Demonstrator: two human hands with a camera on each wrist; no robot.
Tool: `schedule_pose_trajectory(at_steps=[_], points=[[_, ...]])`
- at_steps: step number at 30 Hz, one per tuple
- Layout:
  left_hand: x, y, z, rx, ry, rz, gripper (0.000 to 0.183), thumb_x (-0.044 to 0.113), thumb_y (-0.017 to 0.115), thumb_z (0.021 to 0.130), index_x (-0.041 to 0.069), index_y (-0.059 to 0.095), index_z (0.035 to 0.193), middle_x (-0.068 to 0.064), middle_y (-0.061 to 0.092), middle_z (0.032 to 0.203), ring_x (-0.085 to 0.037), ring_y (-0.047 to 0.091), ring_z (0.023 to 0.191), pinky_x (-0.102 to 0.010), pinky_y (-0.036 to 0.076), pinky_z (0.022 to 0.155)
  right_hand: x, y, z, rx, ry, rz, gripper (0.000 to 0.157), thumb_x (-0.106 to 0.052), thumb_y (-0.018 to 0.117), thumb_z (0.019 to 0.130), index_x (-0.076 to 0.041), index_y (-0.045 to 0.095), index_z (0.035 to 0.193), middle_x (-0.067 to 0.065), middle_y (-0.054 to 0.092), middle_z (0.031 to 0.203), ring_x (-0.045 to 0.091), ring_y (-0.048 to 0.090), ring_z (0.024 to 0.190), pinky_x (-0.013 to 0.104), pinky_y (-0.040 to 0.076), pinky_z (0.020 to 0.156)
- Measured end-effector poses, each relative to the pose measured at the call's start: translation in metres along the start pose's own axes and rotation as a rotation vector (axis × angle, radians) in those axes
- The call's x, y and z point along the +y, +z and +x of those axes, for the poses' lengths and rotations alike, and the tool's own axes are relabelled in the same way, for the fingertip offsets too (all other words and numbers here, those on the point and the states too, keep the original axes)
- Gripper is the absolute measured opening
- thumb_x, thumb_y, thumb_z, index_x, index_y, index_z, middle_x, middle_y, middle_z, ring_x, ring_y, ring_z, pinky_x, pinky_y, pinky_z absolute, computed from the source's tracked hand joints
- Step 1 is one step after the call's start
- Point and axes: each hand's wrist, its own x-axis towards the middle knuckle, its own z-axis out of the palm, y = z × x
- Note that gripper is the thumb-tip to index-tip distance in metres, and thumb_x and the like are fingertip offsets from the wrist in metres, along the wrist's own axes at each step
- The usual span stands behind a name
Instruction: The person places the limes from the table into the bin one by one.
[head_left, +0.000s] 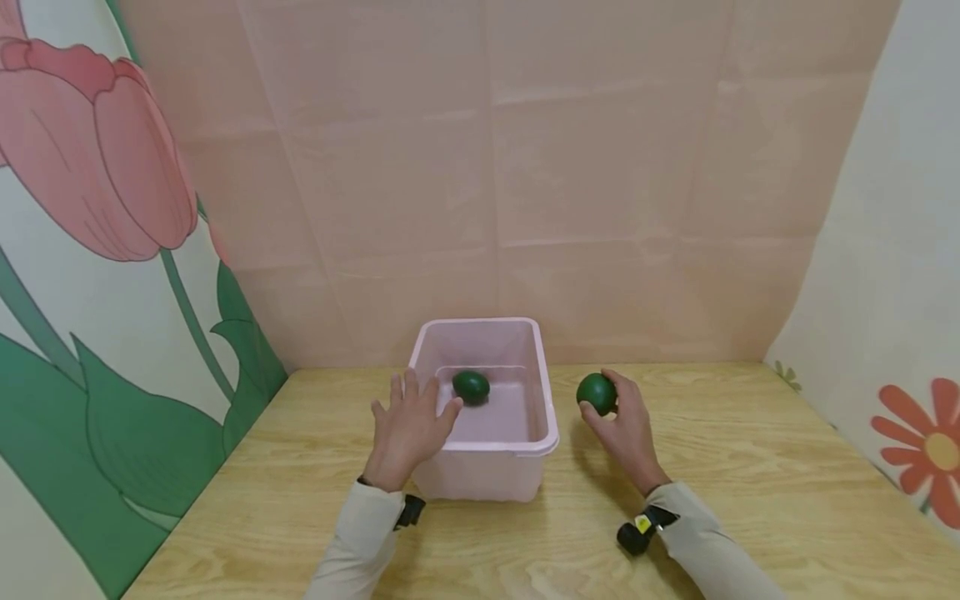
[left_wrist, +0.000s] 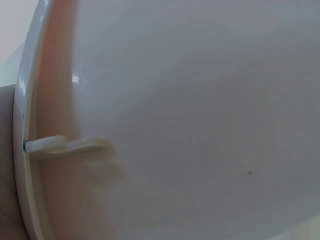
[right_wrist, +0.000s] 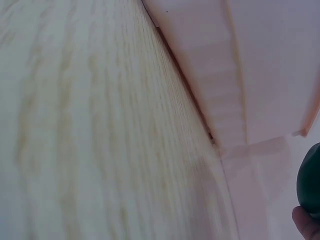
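Observation:
My right hand [head_left: 624, 425] pinches a smooth dark green fruit [head_left: 597, 393], rather like an avocado, between thumb and fingers. It is held above the table, to the right of a pale pink plastic bin [head_left: 487, 475]. In the right wrist view, part of this fruit [right_wrist: 310, 182] and a fingertip show at the right edge. A second dark green, oval fruit [head_left: 471, 387] lies inside the bin. My left hand [head_left: 408, 429] is at the bin's left rim, fingers spread and holding nothing. The left wrist view is mostly filled by the bin's outer wall [left_wrist: 190, 120].
The bin stands on a light wood-grain table [head_left: 750, 467]. Behind the table hangs a creased pinkish-beige sheet [head_left: 600, 167]. A tulip-printed panel [head_left: 97, 158] borders the left side, and a white flower-printed panel [head_left: 885, 275] the right.

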Motion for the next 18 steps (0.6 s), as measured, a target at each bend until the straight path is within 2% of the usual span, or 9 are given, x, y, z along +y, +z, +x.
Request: schedule_pose_trajectory(at_steps=[14,18], points=[[0.0003,0.0005,0.0006,0.003,0.006,0.004,0.064,0.053,0.042,0.103,0.011,0.045,0.150,-0.029,0.023,0.159,-0.050,0.017,0.147,-0.078,0.018,0.105,0.0008,-0.0003,0.0008,0.015,-0.012,-0.001,0.061,-0.012,0.073,0.088,0.004,0.047,0.140,0.027,0.050,0.132,0.036,0.055,0.105,0.056,0.051,0.081],[0.0003,0.0001,0.0006,-0.001,0.005,0.002,0.064,0.053,0.042,0.103,0.010,0.045,0.150,-0.029,0.023,0.159,-0.050,0.016,0.147,-0.079,0.017,0.105,0.0000,-0.0010,0.0012,0.020,-0.014,-0.001,0.060,-0.012,0.073,0.088,0.003,0.047,0.140,0.026,0.050,0.132,0.036,0.055,0.106,0.052,0.052,0.080]])
